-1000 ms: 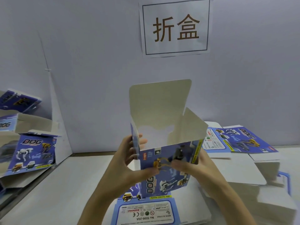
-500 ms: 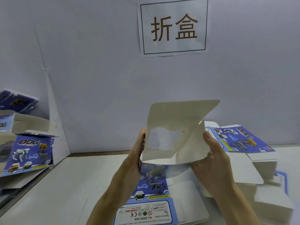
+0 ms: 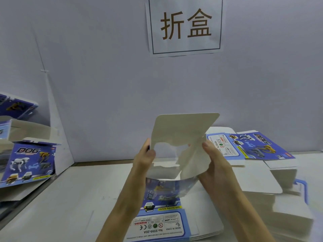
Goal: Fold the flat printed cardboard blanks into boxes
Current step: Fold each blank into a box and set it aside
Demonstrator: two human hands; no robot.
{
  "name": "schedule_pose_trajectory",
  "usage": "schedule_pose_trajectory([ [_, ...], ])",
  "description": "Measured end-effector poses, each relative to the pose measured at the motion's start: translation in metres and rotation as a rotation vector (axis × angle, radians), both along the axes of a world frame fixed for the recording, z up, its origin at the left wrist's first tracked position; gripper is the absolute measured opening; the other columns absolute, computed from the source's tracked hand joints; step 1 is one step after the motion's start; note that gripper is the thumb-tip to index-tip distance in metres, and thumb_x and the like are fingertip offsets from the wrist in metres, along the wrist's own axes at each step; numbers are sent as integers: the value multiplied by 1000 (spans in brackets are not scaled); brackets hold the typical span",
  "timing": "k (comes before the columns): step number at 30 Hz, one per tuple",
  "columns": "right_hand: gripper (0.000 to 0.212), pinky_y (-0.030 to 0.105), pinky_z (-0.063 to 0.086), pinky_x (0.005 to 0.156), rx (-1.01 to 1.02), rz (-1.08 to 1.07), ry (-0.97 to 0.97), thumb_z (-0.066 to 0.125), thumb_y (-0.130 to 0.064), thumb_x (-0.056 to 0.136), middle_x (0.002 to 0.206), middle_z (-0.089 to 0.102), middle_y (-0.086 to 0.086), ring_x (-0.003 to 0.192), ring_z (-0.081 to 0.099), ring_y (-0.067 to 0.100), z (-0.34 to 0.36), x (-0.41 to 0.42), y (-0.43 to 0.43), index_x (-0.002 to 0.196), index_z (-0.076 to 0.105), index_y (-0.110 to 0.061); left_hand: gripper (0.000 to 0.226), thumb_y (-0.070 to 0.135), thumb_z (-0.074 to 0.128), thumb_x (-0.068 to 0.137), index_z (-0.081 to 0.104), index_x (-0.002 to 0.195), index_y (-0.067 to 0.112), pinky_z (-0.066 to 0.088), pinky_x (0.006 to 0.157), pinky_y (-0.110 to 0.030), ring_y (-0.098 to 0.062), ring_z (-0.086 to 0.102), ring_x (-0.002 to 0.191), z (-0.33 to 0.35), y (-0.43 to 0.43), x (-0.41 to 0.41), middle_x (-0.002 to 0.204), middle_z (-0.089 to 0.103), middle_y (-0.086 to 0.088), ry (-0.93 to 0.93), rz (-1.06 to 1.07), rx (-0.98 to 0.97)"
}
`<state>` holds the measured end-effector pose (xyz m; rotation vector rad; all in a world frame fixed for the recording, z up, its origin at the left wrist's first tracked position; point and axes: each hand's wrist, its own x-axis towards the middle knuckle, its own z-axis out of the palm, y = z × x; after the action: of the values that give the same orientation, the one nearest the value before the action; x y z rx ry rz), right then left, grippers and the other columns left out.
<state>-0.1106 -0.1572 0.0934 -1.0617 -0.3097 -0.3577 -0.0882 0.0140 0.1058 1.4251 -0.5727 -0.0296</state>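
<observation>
I hold a half-formed cardboard box [image 3: 181,135] above the table, its open end turned toward me so the plain white inside and a large flap show. My left hand [image 3: 144,158] grips its left wall, thumb on the inner face. My right hand [image 3: 212,160] grips the right wall, thumb inside. The box's blue printed outside shows only along its lower edge. Beneath it lies a stack of flat blue printed blanks [image 3: 162,222].
More flat blanks lie piled at the right [image 3: 251,147], some white side up [image 3: 272,186]. Folded blue dog boxes [image 3: 29,163] are stacked on the left. A white wall with a paper sign [image 3: 185,25] stands behind the table [image 3: 70,206].
The box was upright with its printed front facing me; I have tipped it so the open end and white inside face me, and both hands shifted to its side walls.
</observation>
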Motion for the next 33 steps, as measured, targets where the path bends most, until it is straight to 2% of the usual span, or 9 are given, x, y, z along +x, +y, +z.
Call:
schedule_pose_trajectory([
  [3,25,19,55,69,-2,-70,-25,56,-38,88,105,74,-5,95,69,6,16,-6,-5,101,76,-29,80,24,71,81,25,142,49,51,80,-12,1,58,114,0,17,-5,137,50,22,-121,-151,178],
  [6,24,4,47,68,-287,-126,-52,47,-33,100,84,74,-20,79,66,-10,30,-15,-10,92,70,-29,92,35,84,59,38,137,48,52,69,-10,2,64,99,-4,26,-4,119,61,24,-286,-45,230],
  [9,62,18,47,90,-433,-142,-166,57,-51,79,127,62,-14,116,58,2,28,-24,-2,139,46,-37,80,41,83,48,61,122,18,55,59,-19,-15,72,79,-2,23,0,99,73,-5,-282,137,52],
  [13,84,45,49,97,-697,-216,-266,68,-49,74,142,46,-14,128,51,12,22,-30,5,143,20,-59,74,53,80,54,62,113,10,56,60,-23,-23,74,75,1,23,-1,89,76,-5,-244,142,-20],
  [16,73,46,51,96,-726,-267,-304,63,-57,77,143,44,-19,128,51,7,24,-31,3,139,24,-61,111,73,80,42,42,136,28,59,63,-30,-24,72,92,3,28,-3,114,70,-3,-150,130,-67],
  [20,77,46,50,100,-668,-217,-295,62,-51,78,142,46,-23,128,51,9,19,-31,-3,141,18,-61,90,79,68,57,24,135,67,59,78,-47,-23,53,126,1,35,-5,147,37,8,-379,153,74],
  [24,74,25,53,91,-732,-217,-360,59,-37,83,141,46,-27,125,53,3,20,-33,-7,145,22,-53,79,84,58,63,28,133,67,58,73,-25,-13,56,120,-3,39,0,141,44,15,-482,195,189],
  [26,72,28,54,91,-745,-230,-365,61,-37,82,140,47,-26,124,54,4,20,-33,-9,142,26,-56,78,86,54,63,28,133,66,54,69,-16,-8,55,118,-3,40,-1,138,43,22,-527,235,214],
  [33,73,50,47,96,-753,-278,-323,64,-44,74,143,46,-22,127,51,7,19,-34,-10,139,33,-57,71,75,62,70,40,133,50,58,63,-53,-38,59,113,-1,37,-10,136,44,-5,-590,166,105],
])
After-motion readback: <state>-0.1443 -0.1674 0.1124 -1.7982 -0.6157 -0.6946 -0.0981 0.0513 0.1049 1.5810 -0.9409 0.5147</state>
